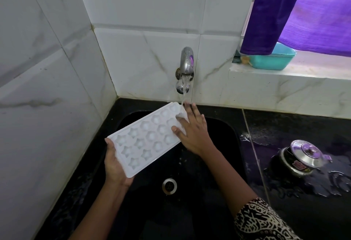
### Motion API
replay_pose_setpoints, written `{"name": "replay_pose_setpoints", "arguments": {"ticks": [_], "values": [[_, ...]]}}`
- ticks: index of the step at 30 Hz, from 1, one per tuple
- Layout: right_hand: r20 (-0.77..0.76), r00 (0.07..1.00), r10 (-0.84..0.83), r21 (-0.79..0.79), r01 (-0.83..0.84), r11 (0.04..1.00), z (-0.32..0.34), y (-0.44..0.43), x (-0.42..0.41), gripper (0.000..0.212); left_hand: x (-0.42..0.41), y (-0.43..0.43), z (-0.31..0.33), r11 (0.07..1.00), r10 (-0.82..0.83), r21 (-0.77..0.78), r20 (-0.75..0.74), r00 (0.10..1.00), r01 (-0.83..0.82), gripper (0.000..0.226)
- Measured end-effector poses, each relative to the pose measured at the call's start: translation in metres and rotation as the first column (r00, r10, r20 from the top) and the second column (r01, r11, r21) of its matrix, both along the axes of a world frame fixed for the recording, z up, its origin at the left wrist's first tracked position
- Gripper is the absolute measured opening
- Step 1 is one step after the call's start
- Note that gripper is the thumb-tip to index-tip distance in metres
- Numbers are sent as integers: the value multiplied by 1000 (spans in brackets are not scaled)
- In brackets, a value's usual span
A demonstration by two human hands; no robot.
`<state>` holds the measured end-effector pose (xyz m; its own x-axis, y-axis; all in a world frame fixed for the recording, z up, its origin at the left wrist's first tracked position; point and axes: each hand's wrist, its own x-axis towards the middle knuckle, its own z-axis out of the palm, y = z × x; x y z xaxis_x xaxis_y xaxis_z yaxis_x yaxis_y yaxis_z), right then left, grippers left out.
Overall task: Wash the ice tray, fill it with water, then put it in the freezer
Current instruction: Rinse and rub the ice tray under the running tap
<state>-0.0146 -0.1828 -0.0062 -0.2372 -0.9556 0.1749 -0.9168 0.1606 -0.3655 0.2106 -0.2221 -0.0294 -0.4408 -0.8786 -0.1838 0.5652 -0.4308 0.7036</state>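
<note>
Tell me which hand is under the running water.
The right hand, spread on the far end of the ice tray where water from the tap lands. The left hand grips the near end, clear of it.

We hold the white ice tray (146, 141) tilted over the black sink (224, 135). Our left hand (115, 165) grips its near short end, thumb on the rim. At the end farthest from that grip, our right hand (191, 133) lies flat with its fingers spread on the cavities. Water (183, 103) from the tap (187, 63) lands beside those fingers. The drain (169, 186) sits just right of the grip, below the tray.
</note>
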Motion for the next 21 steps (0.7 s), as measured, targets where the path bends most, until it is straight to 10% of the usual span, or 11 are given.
{"name": "replay_pose_setpoints", "arguments": {"ticks": [17, 21], "values": [[-82, 995, -48, -39, 45, 998, 0, -1, 5, 55, -3, 7, -3, 1000, -1, 22, 24, 1000, 1, 85], [139, 990, -13, -33, 17, 999, 0, 3, 3, 48, 1, 4, 0, 999, 43, 23, 24, 999, -44, 82]]}}
